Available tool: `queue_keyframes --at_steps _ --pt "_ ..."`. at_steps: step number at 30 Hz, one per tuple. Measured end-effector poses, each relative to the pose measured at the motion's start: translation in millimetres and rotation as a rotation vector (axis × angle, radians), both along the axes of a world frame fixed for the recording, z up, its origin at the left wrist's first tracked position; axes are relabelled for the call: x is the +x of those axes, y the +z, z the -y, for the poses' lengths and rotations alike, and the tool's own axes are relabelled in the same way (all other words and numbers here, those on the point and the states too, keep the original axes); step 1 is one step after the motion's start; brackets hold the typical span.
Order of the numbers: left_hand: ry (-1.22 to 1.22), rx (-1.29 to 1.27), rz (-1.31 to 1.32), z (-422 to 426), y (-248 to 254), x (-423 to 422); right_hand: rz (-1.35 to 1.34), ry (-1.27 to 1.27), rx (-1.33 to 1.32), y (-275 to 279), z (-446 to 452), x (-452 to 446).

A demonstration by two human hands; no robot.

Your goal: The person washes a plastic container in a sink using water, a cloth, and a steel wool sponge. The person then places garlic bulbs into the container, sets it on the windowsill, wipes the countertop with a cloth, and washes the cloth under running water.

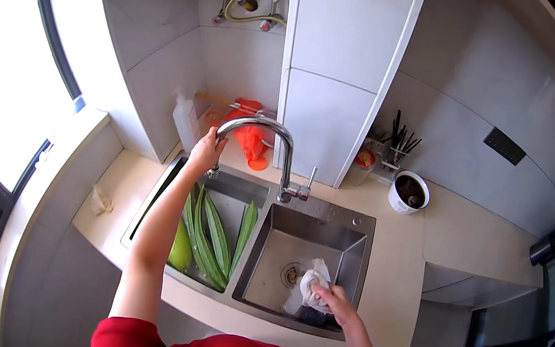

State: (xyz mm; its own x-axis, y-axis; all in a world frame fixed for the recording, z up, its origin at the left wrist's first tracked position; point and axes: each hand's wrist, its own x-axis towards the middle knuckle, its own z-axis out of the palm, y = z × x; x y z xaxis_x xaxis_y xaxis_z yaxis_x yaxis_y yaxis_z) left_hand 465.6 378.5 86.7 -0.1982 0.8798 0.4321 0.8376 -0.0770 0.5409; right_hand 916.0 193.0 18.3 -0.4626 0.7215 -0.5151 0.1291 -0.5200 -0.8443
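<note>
My left hand (206, 153) is closed around the spout end of the chrome faucet (288, 153), over the left basin. Below it, several long ridged green gourds (214, 232) and a rounder pale green vegetable (180, 249) lie in that basin. Over the right basin (273, 245), my right hand (336, 305) grips a bunched white cloth (312, 284). Something dark (314, 316) lies under the cloth at the basin's front. Beside the cloth is the drain (291, 274).
A white bucket (408, 194) with dark contents stands on the counter at right, near a utensil holder (397, 149) and a red-lidded jar (364, 159). Behind the faucet are a red plastic bag (250, 141) and a pump bottle (185, 119). A crumpled scrap (100, 201) lies at left.
</note>
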Motion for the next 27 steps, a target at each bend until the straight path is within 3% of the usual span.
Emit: queue_keyframes --at_steps 1,2,5,7,9,11,13,14,15,19,23,27 --pt "-0.024 0.013 -0.002 -12 2 -4 0.024 -0.036 0.064 8 -2 -4" --pt "-0.007 -0.006 0.005 -23 2 -7 -0.253 -0.144 0.09 1 -5 -9" --pt "-0.026 -0.057 0.025 -45 3 -12 -0.339 -0.399 0.123 30 -15 -47" --pt "-0.05 -0.032 0.008 -55 -5 -19 0.723 -0.017 0.785 49 -29 -81" --pt "-0.06 -0.051 -0.03 -54 0 -21 0.023 -0.328 0.343 47 -35 -90" --pt "-0.11 0.056 -0.008 -45 0 -20 -0.158 -0.445 0.513 56 -48 -95" --pt "-0.131 0.06 -0.035 -39 -1 -23 0.371 -0.288 0.758 66 -75 -102" --pt "-0.148 0.039 -0.037 -36 2 -25 0.313 -0.294 0.683 77 -87 -104" --pt "-0.16 0.018 -0.032 -33 4 -25 0.205 -0.357 0.617 98 -95 -109" --pt "-0.163 0.047 -0.036 -30 1 -26 0.453 -0.258 1.165 211 -167 -122" --pt "-0.172 0.022 -0.012 -29 4 -27 0.727 -0.421 1.855 346 -238 -161" --pt "-0.174 -0.04 -0.033 -36 1 -29 0.816 -0.577 1.976 449 -282 -200"
